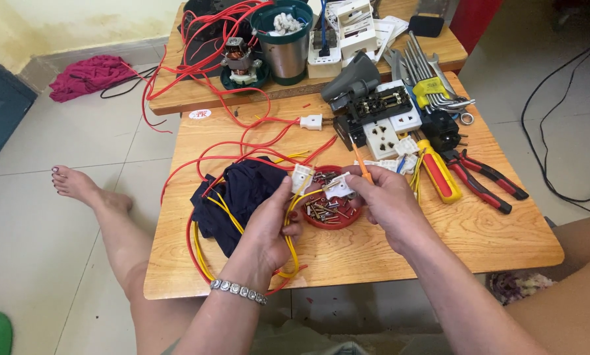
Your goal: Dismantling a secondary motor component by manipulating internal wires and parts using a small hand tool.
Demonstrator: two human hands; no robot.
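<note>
Pinching white connectors (pixel 303 176) between fingers, left hand (pixel 269 223) and right hand (pixel 384 200) meet.

Red-handled pliers (pixel 486 179) lie beside a red and yellow screwdriver (pixel 438 173). A steel canister (pixel 287 46) stands behind; a magenta cloth (pixel 88 75) lies on the floor

Low table with a second table behind it

On the near table (pixel 374 253) the dish of screws (pixel 331 213) sits in the middle, the cloth (pixel 242 194) left of it among wire loops (pixel 199 256). Both hands (left hand (pixel 269 220), right hand (pixel 387 200)) are over the dish. Sockets (pixel 387 128) lie behind it, screwdriver (pixel 438 174) and pliers (pixel 486 181) to its right. On the far table (pixel 196 98) a motor (pixel 241 59) stands left of a can (pixel 287 39).
</note>
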